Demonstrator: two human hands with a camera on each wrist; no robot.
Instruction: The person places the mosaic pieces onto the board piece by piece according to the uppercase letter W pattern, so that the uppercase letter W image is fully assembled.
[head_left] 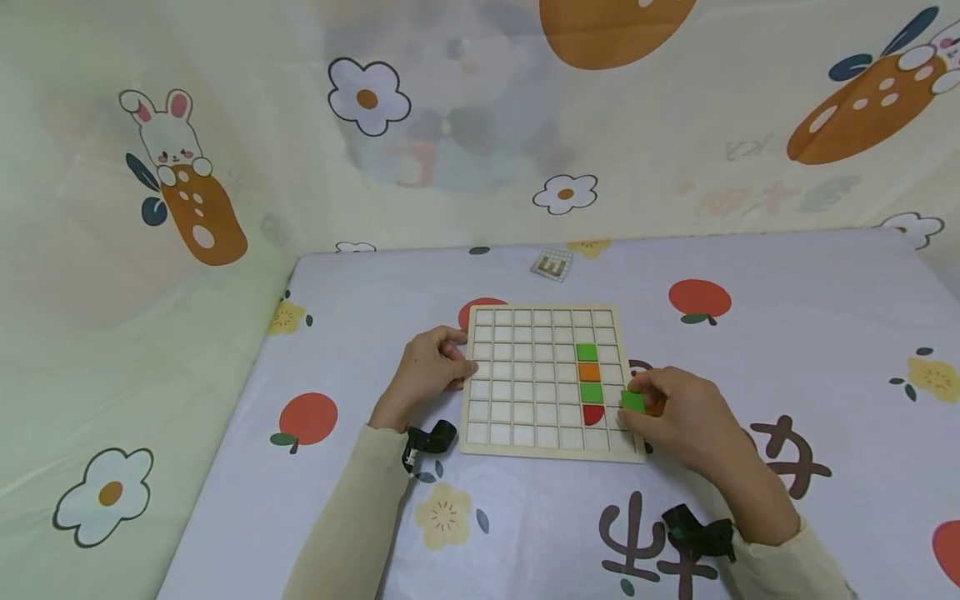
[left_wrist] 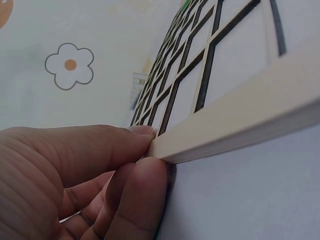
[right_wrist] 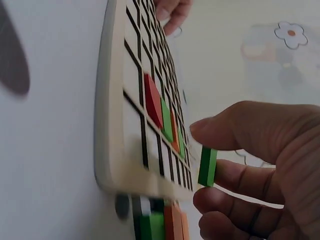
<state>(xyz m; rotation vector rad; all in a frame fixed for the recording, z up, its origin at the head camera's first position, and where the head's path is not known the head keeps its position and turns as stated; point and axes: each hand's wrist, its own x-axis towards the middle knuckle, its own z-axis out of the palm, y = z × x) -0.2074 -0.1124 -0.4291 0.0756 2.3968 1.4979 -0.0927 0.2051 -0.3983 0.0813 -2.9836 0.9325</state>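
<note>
Head view: left hand [head_left: 426, 367], fingers [left_wrist: 137, 195] clamped on the grid board [head_left: 551, 454] at its left edge, presumably steadying it on the table [head_left: 360, 333]. Right hand [head_left: 693, 421] pinches a green block [head_left: 633, 401] by the right edge, likely for fine control.

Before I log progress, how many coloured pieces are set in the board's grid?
4, in one column, far to near: a green square, an orange square, another green square and a red piece. The green piece in the right hand isn't counted; none seems hidden.
</note>
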